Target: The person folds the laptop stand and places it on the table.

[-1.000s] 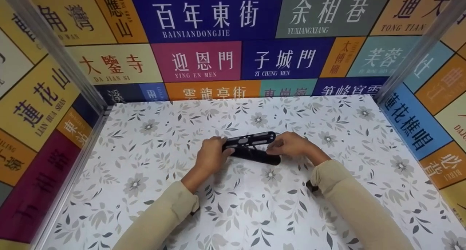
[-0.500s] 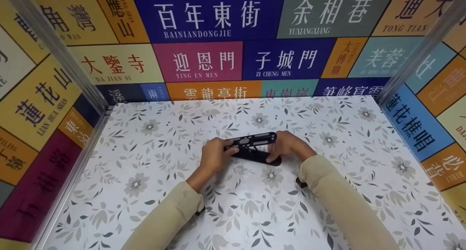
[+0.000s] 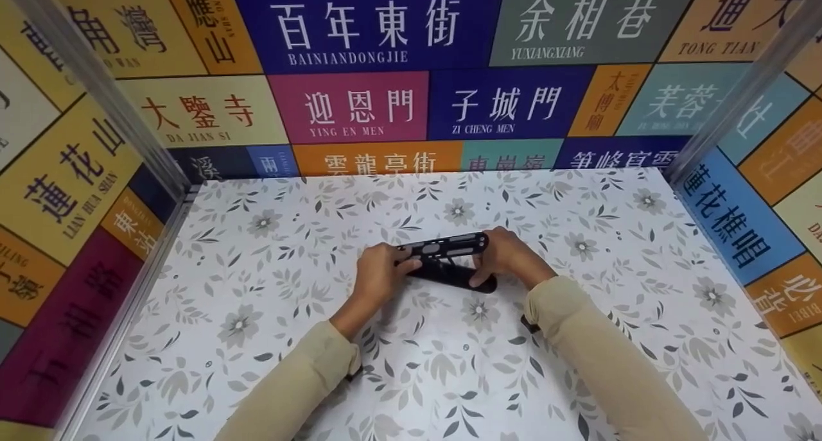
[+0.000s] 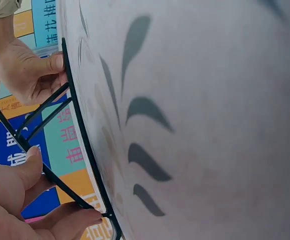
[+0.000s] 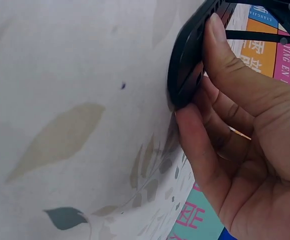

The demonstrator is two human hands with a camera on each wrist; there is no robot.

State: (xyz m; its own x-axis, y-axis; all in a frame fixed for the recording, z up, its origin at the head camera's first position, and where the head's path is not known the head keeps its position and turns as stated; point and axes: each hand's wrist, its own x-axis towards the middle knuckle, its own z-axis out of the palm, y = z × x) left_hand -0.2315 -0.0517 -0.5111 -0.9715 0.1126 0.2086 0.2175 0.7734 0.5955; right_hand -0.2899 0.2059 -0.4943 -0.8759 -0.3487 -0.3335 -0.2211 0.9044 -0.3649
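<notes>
A black folding stand [image 3: 443, 244] is held half-unfolded near the middle of the table. Its slotted upper panel angles up from the lower panel [image 3: 443, 277], and thin struts [image 4: 50, 119] link the two. At the hinged end, my left hand [image 3: 376, 274] pinches the upper panel between thumb and fingers. My right hand [image 3: 507, 258] grips the free end of the lower panel, thumb on its inner face. The right wrist view shows that rounded end [image 5: 182, 70] close against the tabletop, with the right fingers [image 5: 197, 145] at its edge.
A white tabletop [image 3: 257, 370] with grey flowers and leaves lies under both hands. Printed panels [image 3: 359, 24] with coloured blocks and lettering rise at the back and both sides. Metal corner posts [image 3: 725, 101] stand where they meet.
My right hand has moved in from beside the stand and taken hold of the lower panel's free end. My left hand keeps its hold, nearly still.
</notes>
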